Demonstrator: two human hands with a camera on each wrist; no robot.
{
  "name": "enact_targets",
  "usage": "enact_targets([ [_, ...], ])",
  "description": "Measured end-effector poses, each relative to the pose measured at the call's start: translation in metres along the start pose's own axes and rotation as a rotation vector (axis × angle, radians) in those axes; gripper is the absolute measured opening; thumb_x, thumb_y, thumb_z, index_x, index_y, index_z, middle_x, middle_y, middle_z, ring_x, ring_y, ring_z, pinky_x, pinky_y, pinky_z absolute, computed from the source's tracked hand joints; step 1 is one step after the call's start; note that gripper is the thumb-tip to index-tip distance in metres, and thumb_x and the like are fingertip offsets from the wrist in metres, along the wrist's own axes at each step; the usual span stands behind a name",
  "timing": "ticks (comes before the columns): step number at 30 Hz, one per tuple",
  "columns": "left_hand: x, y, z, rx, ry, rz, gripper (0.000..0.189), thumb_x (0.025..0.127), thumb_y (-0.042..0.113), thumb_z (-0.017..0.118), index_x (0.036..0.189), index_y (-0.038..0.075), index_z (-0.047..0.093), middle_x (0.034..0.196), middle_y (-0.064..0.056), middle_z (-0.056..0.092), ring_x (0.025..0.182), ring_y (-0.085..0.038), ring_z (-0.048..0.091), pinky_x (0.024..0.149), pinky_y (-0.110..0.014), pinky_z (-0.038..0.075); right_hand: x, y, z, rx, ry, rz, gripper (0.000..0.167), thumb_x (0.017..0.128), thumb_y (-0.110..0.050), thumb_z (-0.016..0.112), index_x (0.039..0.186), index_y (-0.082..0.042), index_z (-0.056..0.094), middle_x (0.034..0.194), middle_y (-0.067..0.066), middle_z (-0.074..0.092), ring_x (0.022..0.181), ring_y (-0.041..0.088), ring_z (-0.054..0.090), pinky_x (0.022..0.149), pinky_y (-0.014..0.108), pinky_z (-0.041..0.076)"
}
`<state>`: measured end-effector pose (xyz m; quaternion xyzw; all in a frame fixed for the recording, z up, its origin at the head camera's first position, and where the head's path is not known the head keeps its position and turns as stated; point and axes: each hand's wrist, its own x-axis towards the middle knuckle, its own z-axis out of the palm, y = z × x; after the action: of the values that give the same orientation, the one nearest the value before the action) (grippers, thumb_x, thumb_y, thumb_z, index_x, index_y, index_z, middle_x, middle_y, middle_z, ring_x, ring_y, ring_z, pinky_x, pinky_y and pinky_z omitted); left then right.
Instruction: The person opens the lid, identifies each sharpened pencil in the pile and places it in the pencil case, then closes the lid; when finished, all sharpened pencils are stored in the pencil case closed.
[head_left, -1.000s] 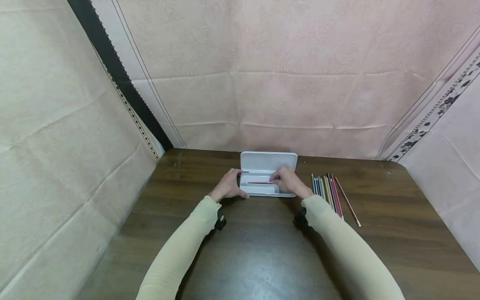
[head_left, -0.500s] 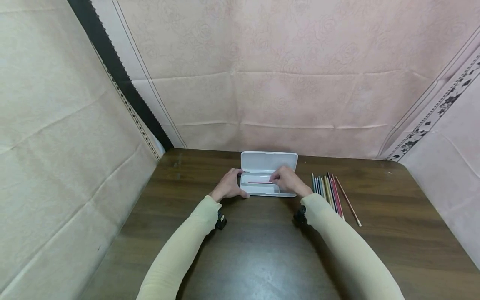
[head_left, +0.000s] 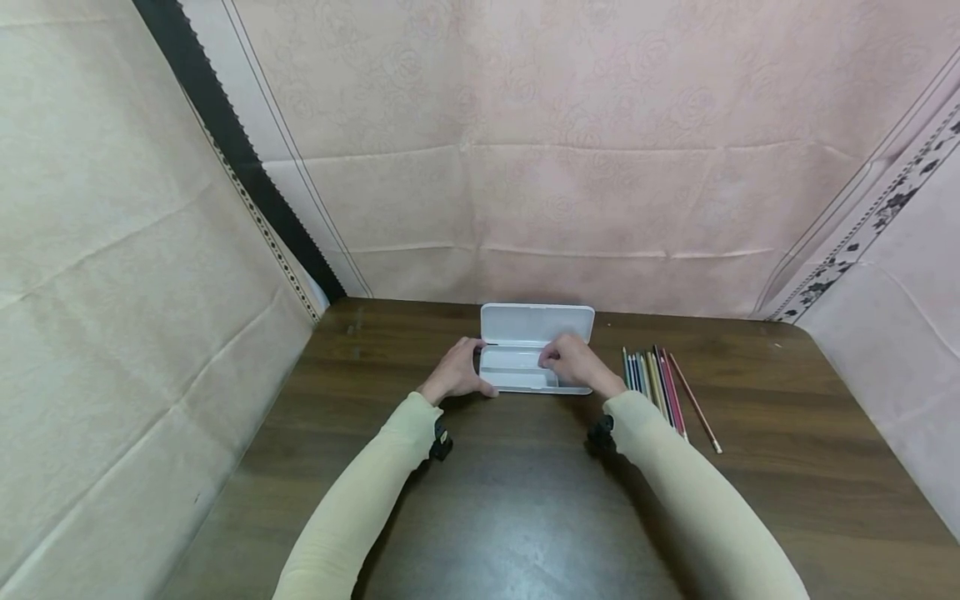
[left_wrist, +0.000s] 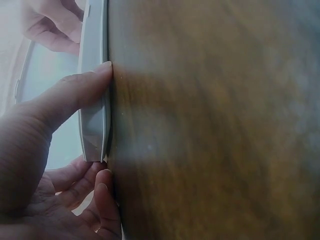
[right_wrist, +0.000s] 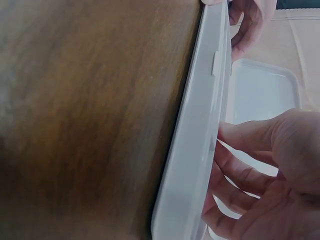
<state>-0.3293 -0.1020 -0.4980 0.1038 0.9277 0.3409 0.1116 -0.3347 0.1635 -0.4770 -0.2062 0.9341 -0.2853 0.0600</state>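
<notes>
A white pencil case (head_left: 517,379) lies on the table with its lid (head_left: 537,323) raised at the back. My left hand (head_left: 459,370) grips the case's left end, its thumb (left_wrist: 95,82) pressed on the front wall and the fingers around the end. My right hand (head_left: 576,363) reaches into the right part of the case with bent fingers. The case's front wall (right_wrist: 192,130) hides those fingertips in the right wrist view, so I cannot see whether they hold anything. Several coloured pencils (head_left: 655,383) lie to the right of the case, partly behind the right sleeve.
One reddish pencil (head_left: 697,406) with a pale end lies slanted, a little apart from the others. The brown wooden table (head_left: 510,508) ends at the back against a hanging pale cloth (head_left: 570,200). More cloth hangs on both sides.
The thin red pencil that showed inside the case at my right fingertips is no longer visible. Both hands and the case have stayed nearly in place.
</notes>
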Motion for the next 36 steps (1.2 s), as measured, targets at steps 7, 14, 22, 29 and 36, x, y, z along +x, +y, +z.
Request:
enact_targets([
  [7,-0.001,0.000,0.000,0.000,-0.002,0.001,0.096,0.081,0.026,0.098,0.161,0.008,0.048,0.166,-0.016,0.048,0.150,-0.035,0.050,0.129,-0.054,0.042,-0.013,-0.004,-0.009,0.024,0.064,0.030,0.023,0.108,-0.009,0.065,0.119,0.002,0.081,0.121,0.020,0.080,0.104,0.029,0.071,0.098,0.051,0.062],
  [14,0.000,-0.001,0.000,-0.014,-0.002,0.005,0.096,0.081,0.025,0.098,0.161,0.007,0.048,0.166,-0.016,0.048,0.150,-0.035,0.050,0.129,-0.054,0.042,-0.032,-0.003,-0.024,0.048,0.140,0.055,0.024,0.108,-0.011,0.065,0.122,0.002,0.079,0.117,0.022,0.080,0.101,0.031,0.071,0.090,0.049,0.061],
  [22,0.001,-0.002,0.001,-0.010,-0.005,-0.005,0.098,0.081,0.027,0.099,0.161,0.008,0.047,0.167,-0.016,0.046,0.152,-0.035,0.049,0.129,-0.054,0.042,-0.058,0.004,-0.038,0.041,0.219,0.111,0.027,0.107,-0.012,0.066,0.126,0.004,0.077,0.122,0.027,0.077,0.111,0.042,0.072,0.095,0.057,0.062],
  [29,0.001,-0.002,0.001,0.001,-0.001,0.006,0.099,0.080,0.025,0.099,0.162,0.007,0.047,0.167,-0.017,0.046,0.154,-0.037,0.047,0.129,-0.053,0.042,-0.082,0.017,-0.049,0.025,0.287,0.193,0.029,0.106,-0.014,0.067,0.128,0.003,0.076,0.125,0.027,0.078,0.109,0.040,0.074,0.091,0.055,0.062],
  [36,0.001,-0.002,0.002,-0.001,-0.002,0.008,0.099,0.080,0.026,0.099,0.161,0.006,0.047,0.167,-0.017,0.046,0.151,-0.036,0.049,0.129,-0.054,0.042,-0.109,0.027,-0.057,0.024,0.277,0.291,0.035,0.105,-0.016,0.068,0.132,0.006,0.072,0.118,0.028,0.078,0.096,0.034,0.074,0.079,0.045,0.062],
])
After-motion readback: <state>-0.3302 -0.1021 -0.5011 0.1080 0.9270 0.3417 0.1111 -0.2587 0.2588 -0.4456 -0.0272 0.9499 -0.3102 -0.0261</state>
